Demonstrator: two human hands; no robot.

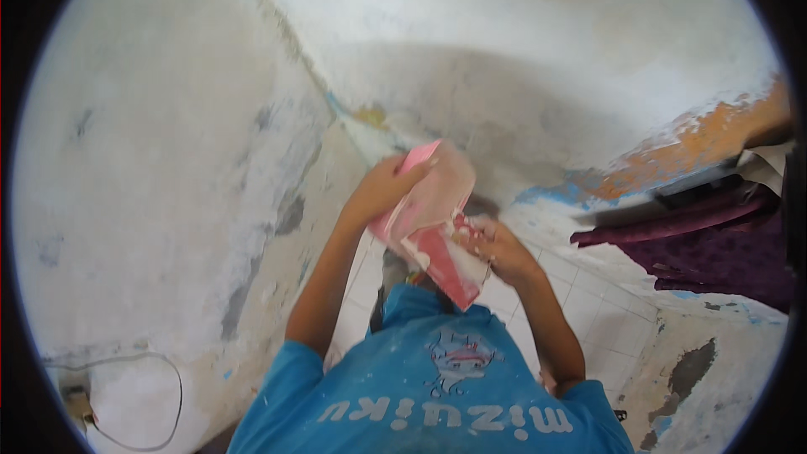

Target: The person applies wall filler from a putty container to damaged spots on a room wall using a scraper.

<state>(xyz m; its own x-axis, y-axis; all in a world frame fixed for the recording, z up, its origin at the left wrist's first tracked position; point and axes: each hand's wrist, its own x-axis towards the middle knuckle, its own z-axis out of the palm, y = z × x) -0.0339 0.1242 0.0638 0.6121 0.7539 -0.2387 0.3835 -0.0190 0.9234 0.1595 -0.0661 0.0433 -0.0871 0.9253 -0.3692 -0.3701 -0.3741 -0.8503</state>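
In front of my chest, my left hand [395, 189] is closed on the edge of a pink plastic tub [424, 151], tilted and coated inside with pale putty [441, 189]. Beside it, my right hand [496, 248] grips a flat pink scraper [445, 265], smeared with pale putty along one side. The scraper's wide end slants down toward my shirt and its upper part overlaps the tub's lower rim. Pale smears cover the right fingers. How the fingers sit on the scraper is partly hidden.
Patchy plastered walls [151, 143] meet in a corner ahead, with bare grey spots. Orange and blue paint [698, 139] peels at the right, above a dark purple cloth [714, 244]. White floor tiles [588, 311] lie below. A cable [178, 387] loops at the lower left.
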